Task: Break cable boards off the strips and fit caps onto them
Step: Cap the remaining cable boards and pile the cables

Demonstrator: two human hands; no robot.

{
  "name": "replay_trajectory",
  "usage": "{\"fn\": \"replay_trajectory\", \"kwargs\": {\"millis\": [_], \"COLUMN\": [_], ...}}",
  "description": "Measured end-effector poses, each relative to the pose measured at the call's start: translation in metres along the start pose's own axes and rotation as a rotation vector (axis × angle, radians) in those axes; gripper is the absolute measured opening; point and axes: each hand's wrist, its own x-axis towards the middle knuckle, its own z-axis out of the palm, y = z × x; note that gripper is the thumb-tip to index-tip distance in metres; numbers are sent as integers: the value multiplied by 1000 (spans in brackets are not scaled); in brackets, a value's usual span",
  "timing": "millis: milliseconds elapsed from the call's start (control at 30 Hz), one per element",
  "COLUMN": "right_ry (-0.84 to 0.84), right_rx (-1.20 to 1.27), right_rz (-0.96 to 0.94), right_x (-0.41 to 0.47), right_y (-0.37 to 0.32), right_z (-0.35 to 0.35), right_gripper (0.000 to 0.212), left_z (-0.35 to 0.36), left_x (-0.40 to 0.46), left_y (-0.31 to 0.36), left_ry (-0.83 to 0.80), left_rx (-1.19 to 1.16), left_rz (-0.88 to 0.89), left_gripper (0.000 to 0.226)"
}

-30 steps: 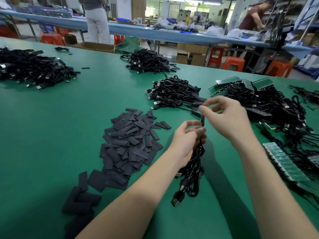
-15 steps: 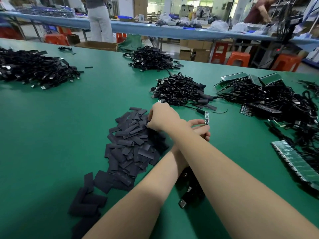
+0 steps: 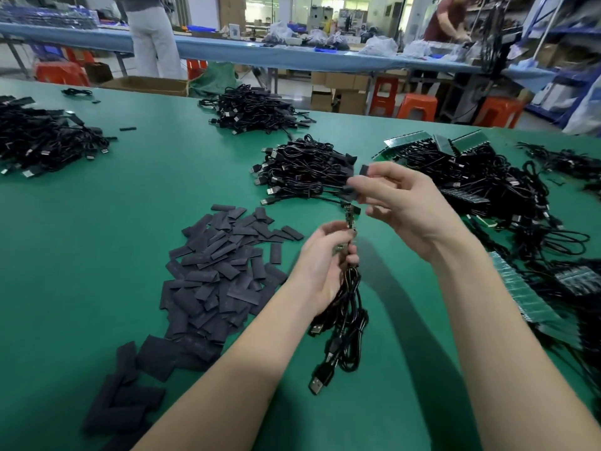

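Note:
My left hand (image 3: 320,258) grips a bundle of black USB cables (image 3: 344,317) that hangs down from it, with a small bare circuit board (image 3: 349,215) sticking up above its fingers. My right hand (image 3: 400,203) is just above and to the right of the board and pinches a flat black cap (image 3: 364,170) between thumb and fingers. The cap is apart from the board. A pile of flat black caps (image 3: 211,275) lies on the green table (image 3: 97,242) to the left of my hands.
Heaps of black cables lie behind my hands (image 3: 302,167), at far centre (image 3: 253,109) and at the left (image 3: 42,138). On the right, tangled cables with green board strips (image 3: 487,177) spread out, with more strips (image 3: 527,294) near my right forearm. People stand at a far bench.
My right hand, which reached left across to the cap pile half a second ago, has come back to the right holding a cap above the board. My left hand kept its bundle.

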Motion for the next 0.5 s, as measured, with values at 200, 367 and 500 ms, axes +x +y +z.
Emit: {"fn": "replay_trajectory", "kwargs": {"millis": [200,367,500], "right_ry": [183,211,244], "right_rx": [245,385,446], "right_rz": [73,60,37], "right_x": [-15,-16,-15], "right_y": [33,47,51], "right_z": [-36,-37,-32], "right_gripper": [32,23,11], "left_z": [2,1,0], "left_x": [-3,-7,-8], "left_y": [4,13,15], "left_ry": [-18,-109,-151], "left_rx": [46,67,88], "left_rz": [-22,-147,-202], "left_gripper": [6,3,3]}}
